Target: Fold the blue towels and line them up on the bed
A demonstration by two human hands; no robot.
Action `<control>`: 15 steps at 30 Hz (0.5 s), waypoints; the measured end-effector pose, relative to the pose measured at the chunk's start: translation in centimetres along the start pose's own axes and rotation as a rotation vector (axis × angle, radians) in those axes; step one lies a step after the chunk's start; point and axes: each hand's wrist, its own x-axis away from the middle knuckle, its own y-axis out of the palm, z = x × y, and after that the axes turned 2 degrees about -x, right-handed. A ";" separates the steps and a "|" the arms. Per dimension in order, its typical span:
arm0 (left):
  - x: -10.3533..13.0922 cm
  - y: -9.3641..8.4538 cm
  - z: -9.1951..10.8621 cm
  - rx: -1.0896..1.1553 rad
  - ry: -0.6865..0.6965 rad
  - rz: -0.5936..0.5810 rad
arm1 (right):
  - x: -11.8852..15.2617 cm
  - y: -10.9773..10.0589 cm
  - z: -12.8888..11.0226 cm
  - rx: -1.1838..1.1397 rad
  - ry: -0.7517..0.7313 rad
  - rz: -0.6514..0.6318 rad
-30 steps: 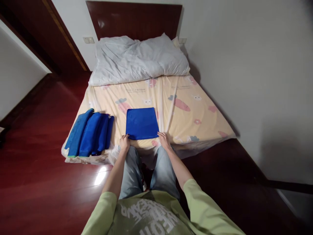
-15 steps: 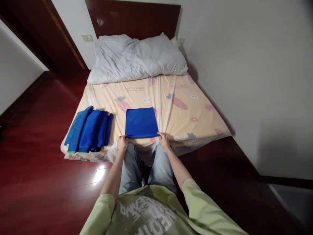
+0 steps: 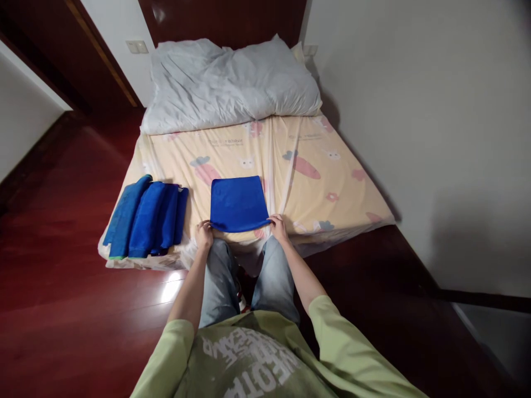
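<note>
A blue cloth (image 3: 239, 203), roughly square, lies flat on the bed in front of me. My left hand (image 3: 204, 233) pinches its near left corner, and my right hand (image 3: 278, 227) pinches the near right corner. The near edge between them sags slightly. To the left, several rolled or folded blue cloths (image 3: 146, 216) lie side by side near the foot of the bed; the leftmost are a lighter, greener blue.
The bed (image 3: 348, 193) has a yellow sheet with carrot and rabbit prints. A grey-white quilt (image 3: 232, 83) is bunched before the dark headboard (image 3: 224, 22). A wall (image 3: 415, 110) stands at the right, and dark red floor (image 3: 62, 265) shows left.
The near edge of the blue cloth is slightly raised between my hands and now sags in the middle. The view has tilted a little downward.
</note>
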 end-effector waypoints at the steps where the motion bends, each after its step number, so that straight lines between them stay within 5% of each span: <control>1: 0.0 0.0 0.0 0.016 0.012 0.008 | 0.0 -0.1 0.0 -0.015 -0.011 0.010; 9: 0.2 -0.2 -0.1 0.141 0.166 0.019 | 0.3 -0.3 -0.2 -0.018 0.047 0.117; 15: 0.0 -0.3 0.1 0.009 0.013 -0.028 | 0.2 -0.4 -0.4 0.023 0.090 0.167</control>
